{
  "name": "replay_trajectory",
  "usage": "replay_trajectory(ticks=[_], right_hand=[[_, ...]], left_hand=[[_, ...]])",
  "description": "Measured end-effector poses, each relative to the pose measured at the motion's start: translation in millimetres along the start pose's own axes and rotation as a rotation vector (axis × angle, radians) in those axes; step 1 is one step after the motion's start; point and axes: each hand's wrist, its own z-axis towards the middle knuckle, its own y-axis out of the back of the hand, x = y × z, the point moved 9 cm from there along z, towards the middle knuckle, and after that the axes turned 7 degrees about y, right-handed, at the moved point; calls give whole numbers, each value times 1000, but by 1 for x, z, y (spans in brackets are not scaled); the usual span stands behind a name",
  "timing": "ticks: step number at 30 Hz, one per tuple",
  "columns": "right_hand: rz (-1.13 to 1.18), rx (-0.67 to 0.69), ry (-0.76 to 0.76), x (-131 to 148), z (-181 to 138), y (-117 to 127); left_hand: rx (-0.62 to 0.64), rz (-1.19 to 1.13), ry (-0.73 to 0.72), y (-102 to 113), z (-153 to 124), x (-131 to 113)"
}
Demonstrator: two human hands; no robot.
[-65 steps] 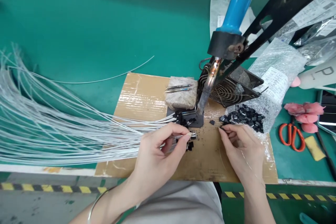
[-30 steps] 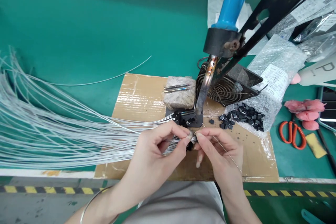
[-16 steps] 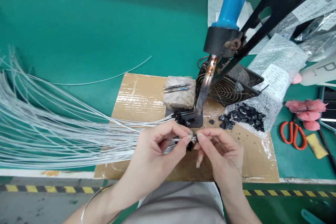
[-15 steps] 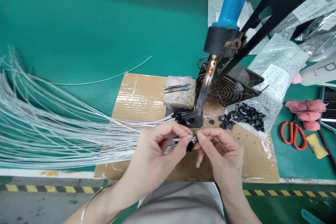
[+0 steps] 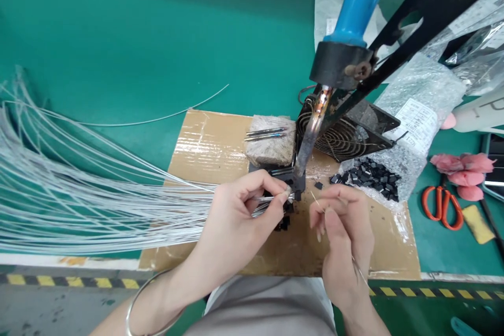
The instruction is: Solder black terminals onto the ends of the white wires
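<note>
My left hand is closed, thumb and index finger pinching a thin cable just behind a small black piece at its end. That piece sits right below the tip of a clamped soldering iron; whether they touch I cannot tell. Under and behind my left fingers run many pale grey cables, several with black ends. My right hand is apart from the left, thumb and index finger closed on a thin solder wire. The wire's end sticks up past the fingertips, and its other part trails along the wrist.
Cardboard covers the bench front. Behind the hands are a fibrous block with metal rods on it and a black fan. Loose black pieces spill from a bubble-wrap bag. Orange-handled scissors lie right, beside a yellow sponge.
My right hand has drawn away to the right from my left fingers, with the solder wire in it. The black piece has come up near the iron's tip.
</note>
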Motion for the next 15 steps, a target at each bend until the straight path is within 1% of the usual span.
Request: replay_trajectory(ticks=[3, 6, 8, 11, 15], right_hand=[[-50, 34, 24, 3, 4, 2], [-12, 89, 53, 9, 9, -2], [61, 64, 36, 9, 11, -3], [151, -24, -12, 8, 12, -2], [157, -44, -11, 10, 13, -4]], left_hand=[[-12, 28, -17, 1, 3, -4], [-13, 47, -41, 0, 6, -9], [-15, 49, -42, 0, 8, -12], [-22, 49, -42, 1, 10, -14], [-22, 32, -37, 2, 11, -14]])
